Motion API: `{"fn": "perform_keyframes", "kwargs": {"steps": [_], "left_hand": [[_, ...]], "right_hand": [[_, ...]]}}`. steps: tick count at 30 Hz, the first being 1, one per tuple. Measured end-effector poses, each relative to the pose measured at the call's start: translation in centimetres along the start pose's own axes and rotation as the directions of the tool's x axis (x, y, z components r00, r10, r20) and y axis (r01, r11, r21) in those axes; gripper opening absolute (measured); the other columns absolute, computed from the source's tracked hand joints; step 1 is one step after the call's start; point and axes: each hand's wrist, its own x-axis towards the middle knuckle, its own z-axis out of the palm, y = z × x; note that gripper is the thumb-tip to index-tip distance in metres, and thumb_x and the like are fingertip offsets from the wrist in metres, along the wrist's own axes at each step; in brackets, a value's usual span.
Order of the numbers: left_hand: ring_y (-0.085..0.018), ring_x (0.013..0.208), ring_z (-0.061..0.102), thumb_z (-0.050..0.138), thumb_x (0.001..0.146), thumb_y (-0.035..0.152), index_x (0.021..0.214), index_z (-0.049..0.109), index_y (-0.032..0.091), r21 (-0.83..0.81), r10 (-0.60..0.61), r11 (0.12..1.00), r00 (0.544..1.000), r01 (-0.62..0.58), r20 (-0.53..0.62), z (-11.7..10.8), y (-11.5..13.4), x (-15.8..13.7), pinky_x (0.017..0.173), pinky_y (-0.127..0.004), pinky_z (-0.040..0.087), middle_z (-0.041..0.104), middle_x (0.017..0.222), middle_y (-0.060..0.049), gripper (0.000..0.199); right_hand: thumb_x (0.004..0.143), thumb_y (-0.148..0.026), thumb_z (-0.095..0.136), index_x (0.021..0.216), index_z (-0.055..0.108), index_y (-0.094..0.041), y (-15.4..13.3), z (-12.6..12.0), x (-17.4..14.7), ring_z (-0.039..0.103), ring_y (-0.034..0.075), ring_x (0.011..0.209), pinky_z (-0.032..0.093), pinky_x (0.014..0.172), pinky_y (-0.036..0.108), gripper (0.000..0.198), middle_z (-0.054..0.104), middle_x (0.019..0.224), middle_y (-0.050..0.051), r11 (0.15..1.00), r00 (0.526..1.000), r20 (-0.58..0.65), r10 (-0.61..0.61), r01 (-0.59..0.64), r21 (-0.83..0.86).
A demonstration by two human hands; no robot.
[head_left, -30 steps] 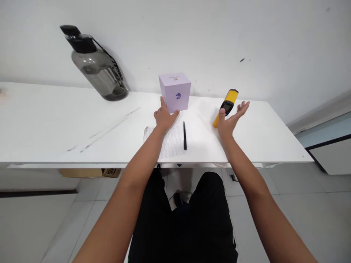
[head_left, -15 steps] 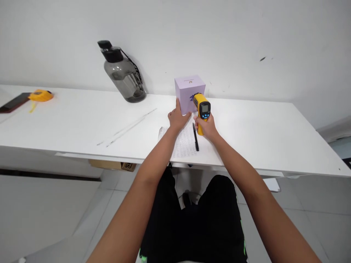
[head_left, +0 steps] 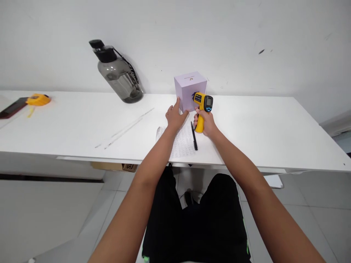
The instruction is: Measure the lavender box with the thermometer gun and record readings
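A lilac box [head_left: 190, 95] stands upright on the white table against the wall. My left hand [head_left: 175, 116] grips its near left corner, index finger along the left side and thumb at the lower front. In my right hand [head_left: 207, 122] is a yellow and black infrared thermometer [head_left: 202, 106], fingers wrapped round its handle. Its nose is close to the box's front face; whether they touch I cannot tell. The small screen and blue buttons face back toward me. Below the hands lies a sheet of paper [head_left: 183, 144] with rows of writing, partly under my left forearm, and a black pen [head_left: 194, 136] rests on it.
A grey see-through water bottle [head_left: 119, 80] with a black lid stands to the left by the wall. Farther left are a yellow tape measure [head_left: 38, 99] and a dark flat object [head_left: 12, 108]. The table's front edge [head_left: 246, 168] runs above my knees.
The thermometer has turned so that more of its left side shows and its nose points more leftward across the box front. My left hand keeps its place on the box. The view has shifted slightly.
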Motion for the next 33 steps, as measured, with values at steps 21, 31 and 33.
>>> {"fn": "perform_keyframes", "kwargs": {"steps": [21,31,33], "left_hand": [[-0.028,0.152,0.036,0.057,0.093,0.033,0.162,0.033,0.030,0.175,0.102,0.979,0.994,-0.109,0.049,-0.3,-0.2,-0.1,0.123,-0.044,0.032,0.041,0.164,-0.009,0.073],[-0.032,0.154,0.031,0.045,0.099,0.052,0.164,0.027,0.025,0.271,0.166,0.945,0.982,-0.183,0.084,0.0,0.0,-0.5,0.123,-0.046,0.030,0.035,0.166,-0.014,0.073],[-0.032,0.153,0.032,0.045,0.099,0.053,0.164,0.028,0.024,0.270,0.175,0.944,0.982,-0.190,0.077,0.1,-0.1,-0.5,0.123,-0.046,0.030,0.036,0.166,-0.015,0.073]], "right_hand": [[0.088,-0.068,0.061,0.110,0.056,-0.028,-1.0,1.1,-1.1,0.072,0.022,0.084,0.064,0.070,0.042,0.045,0.074,0.087,0.001,0.904,0.971,0.198,0.131,-0.199,0.379],[0.095,-0.058,0.056,0.103,0.059,-0.026,-1.0,-0.2,-0.2,0.073,0.022,0.086,0.065,0.083,0.051,0.033,0.076,0.091,0.003,0.846,0.973,0.201,0.117,-0.203,0.493],[0.094,-0.057,0.057,0.102,0.058,-0.026,-1.0,-0.1,-0.2,0.073,0.022,0.085,0.065,0.082,0.051,0.032,0.076,0.091,0.003,0.849,0.973,0.203,0.109,-0.197,0.490]]}}
